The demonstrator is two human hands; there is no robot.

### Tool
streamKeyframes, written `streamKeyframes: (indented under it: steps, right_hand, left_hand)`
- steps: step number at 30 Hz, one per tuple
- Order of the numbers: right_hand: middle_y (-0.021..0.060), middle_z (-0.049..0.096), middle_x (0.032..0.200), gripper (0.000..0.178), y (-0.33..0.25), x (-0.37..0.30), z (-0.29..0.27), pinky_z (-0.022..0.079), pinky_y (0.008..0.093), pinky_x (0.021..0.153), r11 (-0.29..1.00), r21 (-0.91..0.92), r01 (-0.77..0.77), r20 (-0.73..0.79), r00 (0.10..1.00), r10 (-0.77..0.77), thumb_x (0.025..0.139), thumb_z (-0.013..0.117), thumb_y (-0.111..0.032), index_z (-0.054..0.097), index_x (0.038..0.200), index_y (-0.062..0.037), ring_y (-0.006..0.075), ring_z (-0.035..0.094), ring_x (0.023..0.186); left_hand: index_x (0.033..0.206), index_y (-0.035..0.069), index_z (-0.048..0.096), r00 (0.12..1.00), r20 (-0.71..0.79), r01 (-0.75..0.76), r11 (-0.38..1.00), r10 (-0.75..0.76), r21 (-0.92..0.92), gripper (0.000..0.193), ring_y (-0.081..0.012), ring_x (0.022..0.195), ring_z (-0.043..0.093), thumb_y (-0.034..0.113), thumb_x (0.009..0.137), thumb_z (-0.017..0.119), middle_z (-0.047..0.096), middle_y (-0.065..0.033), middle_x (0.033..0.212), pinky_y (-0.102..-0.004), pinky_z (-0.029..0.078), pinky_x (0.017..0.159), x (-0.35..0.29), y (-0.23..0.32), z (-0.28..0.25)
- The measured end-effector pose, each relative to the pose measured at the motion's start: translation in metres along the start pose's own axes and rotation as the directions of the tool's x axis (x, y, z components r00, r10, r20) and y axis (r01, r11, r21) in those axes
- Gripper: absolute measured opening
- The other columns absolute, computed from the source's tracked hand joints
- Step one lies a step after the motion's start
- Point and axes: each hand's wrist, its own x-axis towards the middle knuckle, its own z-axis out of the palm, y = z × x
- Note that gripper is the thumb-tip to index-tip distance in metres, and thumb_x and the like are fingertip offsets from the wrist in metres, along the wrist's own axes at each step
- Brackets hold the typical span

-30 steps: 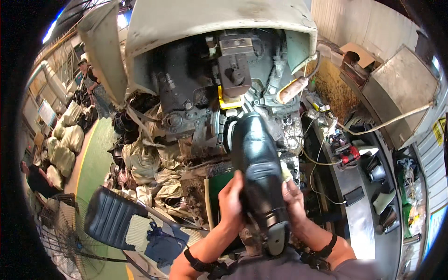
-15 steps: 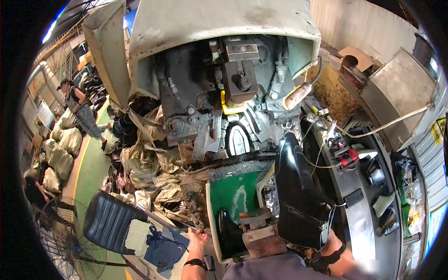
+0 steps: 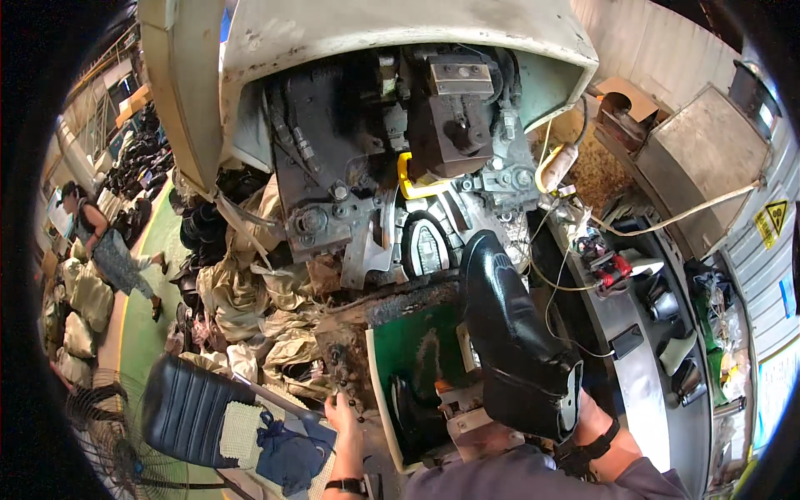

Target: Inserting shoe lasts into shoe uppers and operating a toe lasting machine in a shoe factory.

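A glossy black boot (image 3: pixel 521 358) is held toe up and tilted, in front of the machine. My right hand (image 3: pixel 590 419) grips it from the right by its open shaft end; the fingers are hidden behind the boot. My left hand (image 3: pixel 342 414) is closed, its fingers curled at small dark knobs (image 3: pixel 357 407) on the machine's left front; what lies inside them is hidden. Past the boot's toe sits the machine's shaped mould (image 3: pixel 427 247), with metal segments around it and a yellow bracket (image 3: pixel 407 178) above.
A green-lined bin (image 3: pixel 417 333) with a dark boot inside stands before me. A padded chair (image 3: pixel 192 412) and a fan (image 3: pixel 104 442) are at left, near piled cloth sacks (image 3: pixel 242 292). A metal bench (image 3: pixel 637 400) carries a phone (image 3: pixel 627 340). A person (image 3: pixel 104 246) walks along the green floor.
The boot and my right hand have shifted left and slightly up, toward the mould. My left hand has moved slightly up and left. The other person has walked closer.
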Motion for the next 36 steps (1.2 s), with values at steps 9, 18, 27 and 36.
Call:
streamKeyframes:
  steps: [9, 18, 27, 36]
  right_hand:
    - [0.0135, 0.062, 0.128, 0.041, -0.008, 0.022, 0.024, 0.049, 0.0357, 0.101, 1.000, 0.002, -0.009, -0.012, 1.000, 0.009, 0.102, 0.045, -0.022, 0.050, 0.137, -0.0008, 0.0216, 0.062, 0.112]
    - [0.0070, 0.070, 0.107, 0.033, -0.017, 0.058, 0.059, 0.052, 0.0341, 0.087, 0.999, -0.047, -0.017, -0.115, 0.993, 0.011, 0.097, 0.054, -0.029, 0.065, 0.119, -0.0069, 0.0184, 0.066, 0.095]
    - [0.0046, 0.068, 0.105, 0.024, 0.011, 0.135, 0.030, 0.054, 0.0307, 0.082, 0.991, 0.082, 0.102, -0.297, 0.952, -0.073, 0.097, 0.061, -0.015, 0.064, 0.117, -0.0028, 0.0145, 0.063, 0.089]
    - [0.0041, 0.068, 0.104, 0.025, 0.013, 0.147, 0.036, 0.055, 0.0309, 0.080, 0.980, 0.184, 0.082, -0.264, 0.964, -0.032, 0.099, 0.058, -0.016, 0.063, 0.120, -0.0037, 0.0150, 0.064, 0.089]
  left_hand:
    - [0.127, -0.005, 0.059, 0.610, 0.705, -0.195, 0.931, 0.362, -0.309, 0.037, -0.0187, 0.109, 0.063, 0.015, 0.097, 0.063, 0.068, -0.0133, 0.117, -0.0314, 0.049, 0.098, -0.203, 0.202, 0.117]
    - [0.100, 0.010, 0.061, 0.627, 0.770, 0.325, 0.938, -0.120, -0.118, 0.028, -0.0061, 0.049, 0.044, 0.037, 0.094, 0.066, 0.051, 0.0064, 0.064, -0.0218, 0.034, 0.044, -0.254, 0.244, 0.144]
    - [0.119, 0.006, 0.063, 0.608, 0.794, 0.414, 0.852, 0.003, -0.320, 0.038, -0.0223, 0.091, 0.067, 0.037, 0.102, 0.049, 0.070, -0.0066, 0.110, -0.0358, 0.053, 0.082, -0.211, 0.238, 0.189]
    - [0.118, 0.003, 0.059, 0.539, 0.842, 0.515, 0.794, -0.008, -0.323, 0.033, -0.0264, 0.103, 0.064, 0.029, 0.102, 0.050, 0.066, -0.0118, 0.115, -0.0422, 0.051, 0.091, -0.193, 0.238, 0.195]
